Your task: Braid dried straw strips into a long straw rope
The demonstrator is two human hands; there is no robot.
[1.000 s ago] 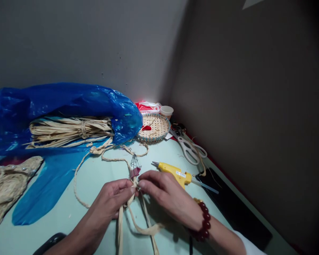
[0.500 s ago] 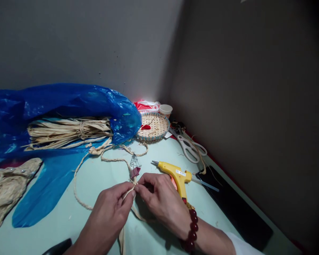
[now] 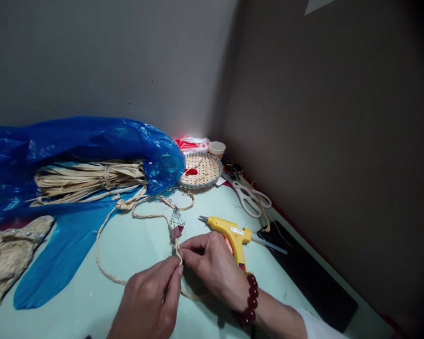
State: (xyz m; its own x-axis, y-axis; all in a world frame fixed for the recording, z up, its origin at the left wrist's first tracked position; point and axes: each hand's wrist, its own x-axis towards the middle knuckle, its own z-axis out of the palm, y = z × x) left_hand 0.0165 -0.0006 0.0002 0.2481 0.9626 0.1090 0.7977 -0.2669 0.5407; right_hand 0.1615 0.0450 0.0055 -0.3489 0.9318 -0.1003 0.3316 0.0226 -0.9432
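Near the table's front, my left hand (image 3: 151, 294) is closed, thumb and forefinger pinching a pale straw strand (image 3: 180, 254). My right hand (image 3: 215, 263), with dark red beads round its wrist, pinches the strands from the other side, just above the left fingertips. A dark red binder clip (image 3: 177, 231) with wire handles grips the work right beyond my fingers. From there a twisted straw cord (image 3: 151, 215) winds back and loops left across the table. Part of a strand also curves out below my right hand. The exact crossing of the strands is hidden by my fingers.
A yellow glue gun (image 3: 229, 231) lies right of my hands, near white-handled scissors (image 3: 249, 200) and a black flat object (image 3: 314, 282). Behind stand a woven basket (image 3: 201, 172) and a paper cup (image 3: 217, 149). Left are a blue bag (image 3: 127, 132), a straw bundle (image 3: 88, 179) and a woven straw piece (image 3: 17, 254).
My left hand has moved down and slightly right, toward me, pinching lower on the strand. My right hand stays close to the clip. The whole view has shifted slightly.
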